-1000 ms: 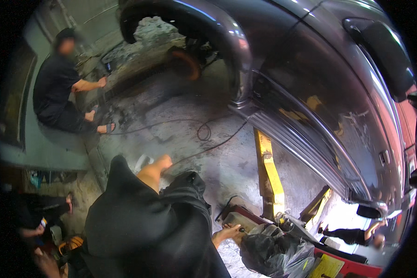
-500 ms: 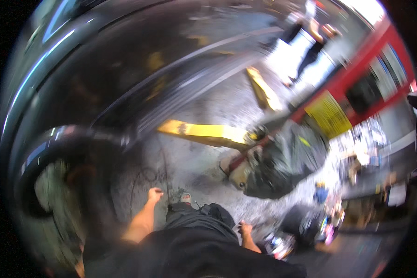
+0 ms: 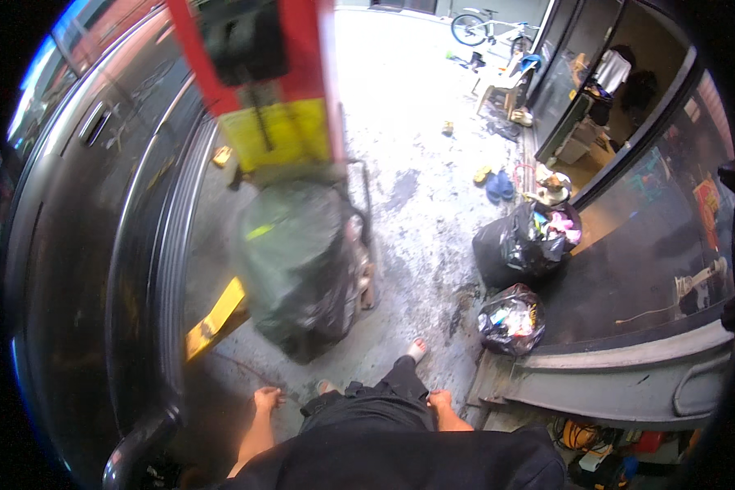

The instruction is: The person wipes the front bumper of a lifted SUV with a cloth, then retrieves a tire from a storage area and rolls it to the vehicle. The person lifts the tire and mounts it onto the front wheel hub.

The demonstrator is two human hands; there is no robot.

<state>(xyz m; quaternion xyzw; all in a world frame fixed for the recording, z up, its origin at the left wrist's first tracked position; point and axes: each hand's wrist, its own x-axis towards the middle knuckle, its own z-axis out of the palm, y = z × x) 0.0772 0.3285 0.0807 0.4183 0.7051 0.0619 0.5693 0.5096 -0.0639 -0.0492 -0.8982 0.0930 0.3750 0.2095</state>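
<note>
Grip, left hand: the fingers curl loosely; no held item is visible, and the gap between thumb and fingers is too small in the view to tell whether it is spread or pressed together. The hand hangs just beside the trousers, apart from all other objects. Grip, right hand: the fingers fold inward at the opposite side of the trousers. A small dark item may lie at the fingertips; it is not possible to tell.

Progress, as judged from this view: neither hand appears engaged with equipment. No step shows under way; completed and outstanding steps cannot be determined. The right foot is set ahead of the left foot.

Nearest large item: a dark plastic bag, located ahead and to the left, against the red post and below its yellow panel. No hand touches it. A yellow lift arm extends left of the bag toward the dark vehicle.

Right side: a large black bag and a smaller bag stand on the floor, both filled. Blue slippers lie beyond them; a bicycle stands at the far end.
</note>
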